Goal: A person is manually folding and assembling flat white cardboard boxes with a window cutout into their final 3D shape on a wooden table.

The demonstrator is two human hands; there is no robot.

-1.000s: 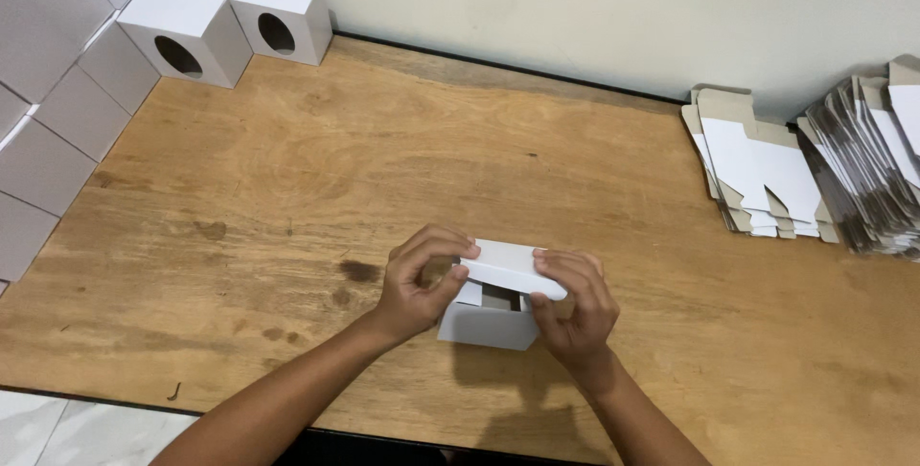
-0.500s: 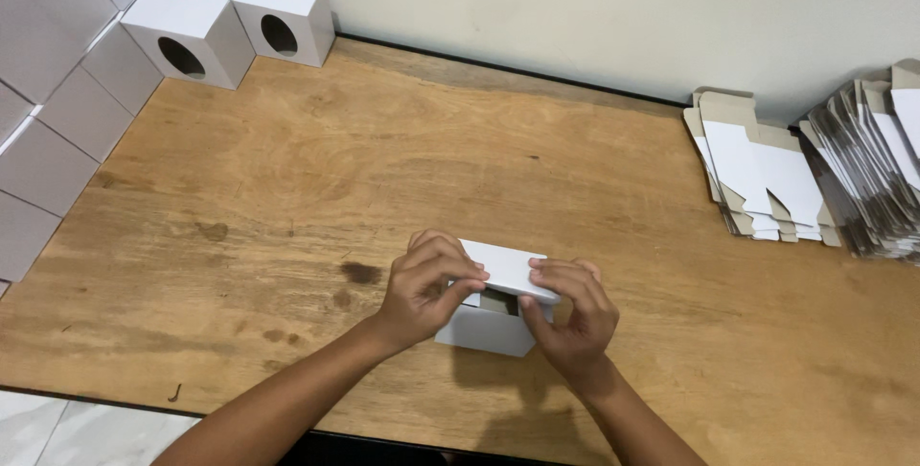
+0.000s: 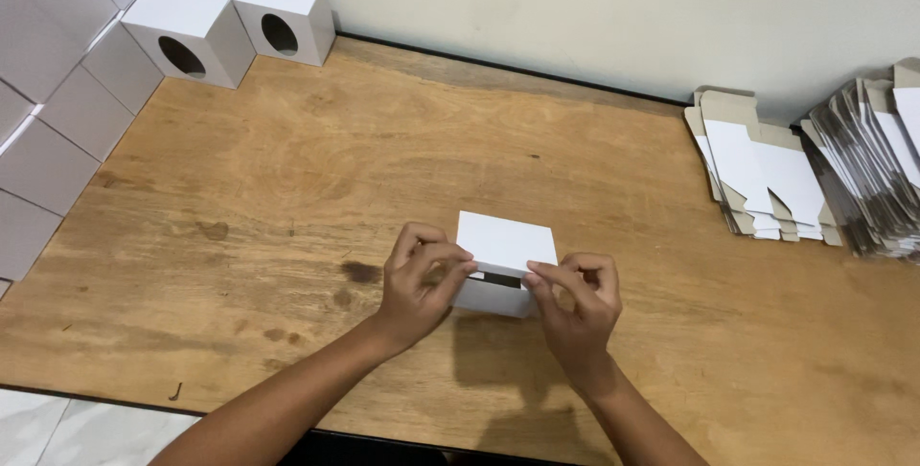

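A small white cardboard box (image 3: pixel 503 265) stands on the wooden table (image 3: pixel 287 198), caught between the two hands at its near corners. The left hand (image 3: pixel 422 279) is curled against the box's left side, its fingertips (image 3: pixel 464 263) pinching the near left edge of the top flap, which lies almost flat but not fully down, so that a dark slit shows under it along the near edge. The right hand (image 3: pixel 575 298) mirrors it on the other side, fingertips (image 3: pixel 533 272) pressed on the near right corner of the same flap, thumb tucked below and mostly hidden. So the box sits just ahead of and between the two grips, with most of its lid stretching away from the fingers. Well beyond the left hand, at the far left corner of the table, finished white boxes with oval cut-outs (image 3: pixel 230 25) stand in rows. Well off to the right of the right hand lie stacks of flat, unfolded box blanks (image 3: pixel 767 174), fanned against the wall.
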